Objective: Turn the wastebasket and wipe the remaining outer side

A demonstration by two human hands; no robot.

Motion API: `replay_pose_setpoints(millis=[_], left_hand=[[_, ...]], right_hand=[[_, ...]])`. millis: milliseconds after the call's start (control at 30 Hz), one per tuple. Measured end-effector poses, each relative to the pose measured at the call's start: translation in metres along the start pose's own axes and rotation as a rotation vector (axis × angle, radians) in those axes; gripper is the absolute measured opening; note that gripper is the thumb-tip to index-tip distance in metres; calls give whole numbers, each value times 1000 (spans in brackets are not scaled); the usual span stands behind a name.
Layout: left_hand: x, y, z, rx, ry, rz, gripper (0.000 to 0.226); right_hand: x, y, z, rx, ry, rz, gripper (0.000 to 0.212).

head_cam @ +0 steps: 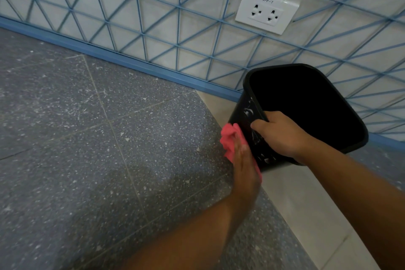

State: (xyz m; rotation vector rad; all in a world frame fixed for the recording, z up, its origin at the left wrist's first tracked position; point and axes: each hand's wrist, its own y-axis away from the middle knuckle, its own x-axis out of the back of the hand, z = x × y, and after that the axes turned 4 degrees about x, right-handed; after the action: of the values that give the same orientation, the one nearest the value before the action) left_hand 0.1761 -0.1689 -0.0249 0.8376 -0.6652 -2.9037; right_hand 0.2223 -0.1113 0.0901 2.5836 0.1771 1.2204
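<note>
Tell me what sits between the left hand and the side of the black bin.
In the head view, a pink cloth lies between the left hand and the outer wall of the black bin; the hand presses it there.

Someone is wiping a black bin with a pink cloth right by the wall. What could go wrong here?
The bin is tilted and only the right hand grips its rim, so it might slip or swing while the left hand presses the pink cloth against its side. It is also held close to the wall, so its rim could knock the blue grid. If the cloth is wet, drips near the socket would be unwelcome, though wetness cannot be judged.
</note>
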Motion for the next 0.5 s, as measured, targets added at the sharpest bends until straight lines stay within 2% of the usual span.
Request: replay_pose_setpoints(millis=[67,133,167,233,267,333,400,500], left_hand=[[2,-8,6,63,31,9,64],[-2,-12,13,98,19,38,87],[-5,-9,12,80,-9,22,86],[-3,-2,2,18,2,0,60],[0,-1,-4,-15,-7,-8,56],[7,-9,-8,-12,-29,-7,56],[6,-20,-1,70,6,20,62],[3,-16,-4,12,18,7,55]], right_hand=[[0,0,-1,-1,4,1,29],[-1,-1,-3,4,7,0,29],[-1,-1,-3,7,6,0,28],[-1,0,-2,7,7,-7,28],[0,2,-1,3,7,-12,27],[0,3,-1,-3,6,-14,27],[0,1,-1,2,8,-9,27],[0,1,-2,16,0,-16,26]])
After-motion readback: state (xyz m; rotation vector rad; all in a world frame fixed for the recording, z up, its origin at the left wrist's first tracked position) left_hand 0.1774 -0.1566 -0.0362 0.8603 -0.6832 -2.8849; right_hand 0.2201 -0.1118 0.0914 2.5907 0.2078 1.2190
